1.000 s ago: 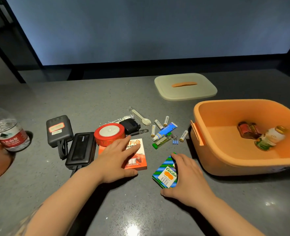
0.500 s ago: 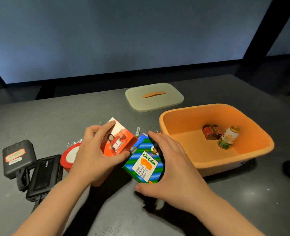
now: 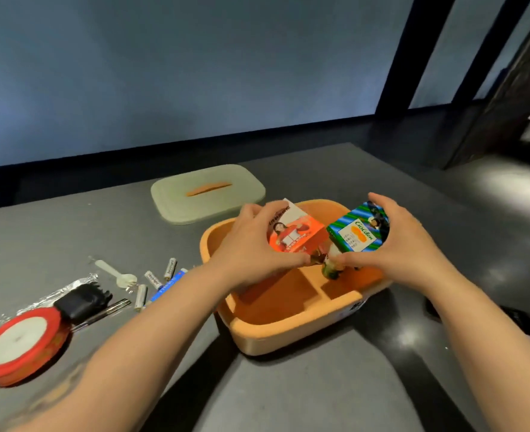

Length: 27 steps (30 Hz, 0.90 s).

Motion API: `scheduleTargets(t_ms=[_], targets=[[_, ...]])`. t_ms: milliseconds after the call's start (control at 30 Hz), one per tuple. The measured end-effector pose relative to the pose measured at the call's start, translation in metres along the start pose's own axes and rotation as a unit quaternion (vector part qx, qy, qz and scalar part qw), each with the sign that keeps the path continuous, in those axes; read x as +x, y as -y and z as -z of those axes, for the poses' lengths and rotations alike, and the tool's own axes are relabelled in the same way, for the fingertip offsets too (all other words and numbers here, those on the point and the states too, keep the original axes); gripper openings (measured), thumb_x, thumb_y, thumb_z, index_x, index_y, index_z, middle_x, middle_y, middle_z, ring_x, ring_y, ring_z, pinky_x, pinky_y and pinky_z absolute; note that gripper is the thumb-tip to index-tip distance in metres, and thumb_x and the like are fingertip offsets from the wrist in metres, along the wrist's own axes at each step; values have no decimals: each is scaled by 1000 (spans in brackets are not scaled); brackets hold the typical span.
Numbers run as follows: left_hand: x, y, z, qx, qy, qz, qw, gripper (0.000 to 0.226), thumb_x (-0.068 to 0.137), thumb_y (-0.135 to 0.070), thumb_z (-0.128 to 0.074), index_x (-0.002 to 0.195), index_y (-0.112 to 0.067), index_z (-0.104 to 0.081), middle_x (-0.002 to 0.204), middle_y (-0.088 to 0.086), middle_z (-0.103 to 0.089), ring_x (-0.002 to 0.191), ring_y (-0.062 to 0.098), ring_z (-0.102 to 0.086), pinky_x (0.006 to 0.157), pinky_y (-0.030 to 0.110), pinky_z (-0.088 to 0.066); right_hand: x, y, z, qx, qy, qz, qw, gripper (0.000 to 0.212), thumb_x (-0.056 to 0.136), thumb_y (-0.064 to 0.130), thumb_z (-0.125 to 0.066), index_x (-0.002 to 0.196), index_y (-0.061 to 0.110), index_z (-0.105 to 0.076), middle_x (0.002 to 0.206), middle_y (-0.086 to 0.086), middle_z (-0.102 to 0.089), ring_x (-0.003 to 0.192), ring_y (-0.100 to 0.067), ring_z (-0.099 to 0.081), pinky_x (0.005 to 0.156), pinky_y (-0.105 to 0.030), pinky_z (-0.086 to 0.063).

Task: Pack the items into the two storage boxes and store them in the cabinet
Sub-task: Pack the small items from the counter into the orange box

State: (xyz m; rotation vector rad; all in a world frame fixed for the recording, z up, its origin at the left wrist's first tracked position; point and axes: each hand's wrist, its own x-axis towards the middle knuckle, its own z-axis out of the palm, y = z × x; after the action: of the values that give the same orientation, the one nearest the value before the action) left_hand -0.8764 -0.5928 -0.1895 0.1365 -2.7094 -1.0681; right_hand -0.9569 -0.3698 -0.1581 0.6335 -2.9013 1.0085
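Note:
An orange storage box [image 3: 291, 333] stands open on the grey table. My left hand [image 3: 251, 247] grips an orange carton [image 3: 298, 232] and holds it over the box's middle. Beside it my right hand [image 3: 404, 241] grips a blue-and-green striped carton [image 3: 355, 233] over the box's right part. Under the two cartons a small bottle [image 3: 330, 268] shows inside the box, mostly hidden. The box's pale green lid [image 3: 207, 194] lies flat behind it.
Left of the box lie several batteries [image 3: 170, 268], a blue tube [image 3: 167, 283], a plastic spoon [image 3: 117, 274], a black pouch [image 3: 81, 302], a pen and a red round tin [image 3: 20, 346]. A dark object [image 3: 519, 319] lies at the right edge.
Both hands lifted their cartons off the table and carried them right, over the orange box. The view swung right, so the power banks and water bottle left the frame.

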Motion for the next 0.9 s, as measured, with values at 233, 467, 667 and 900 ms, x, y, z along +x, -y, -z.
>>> scheduleTargets(t_ms=[233,467,667,900], targets=[[18,24,-36,172,195,87,962,116,53,-67,-72,144,-43,-4,136,2,-21,127,29,-32,96,40,-42,-1,-23,-9,-30,77,13,996,121,44,55,-88,145,35,-25,138,10,-39,122,-11,-39,99,-38,-44],[20,27,-53,292,356,101,882,119,64,-59,-74,145,-39,11,150,5,-6,137,34,-15,103,51,-35,-1,-23,-24,-27,70,-5,997,118,49,53,-88,145,36,-23,142,9,-35,126,-12,-33,102,-40,-42],[19,25,-47,325,415,111,842,108,75,-51,-70,147,-39,9,152,9,-10,139,34,-17,106,51,-31,8,-9,-45,-54,88,31,994,117,49,60,-84,145,36,-22,143,13,-36,125,-8,-35,102,-36,-40],[-8,41,8,82,-102,44,990,29,94,-24,-50,122,-28,-56,119,-5,-59,108,14,-55,87,28,-42,22,5,-70,-104,170,97,975,117,49,61,-82,145,41,-19,146,18,-31,132,-12,-28,106,-37,-30]])
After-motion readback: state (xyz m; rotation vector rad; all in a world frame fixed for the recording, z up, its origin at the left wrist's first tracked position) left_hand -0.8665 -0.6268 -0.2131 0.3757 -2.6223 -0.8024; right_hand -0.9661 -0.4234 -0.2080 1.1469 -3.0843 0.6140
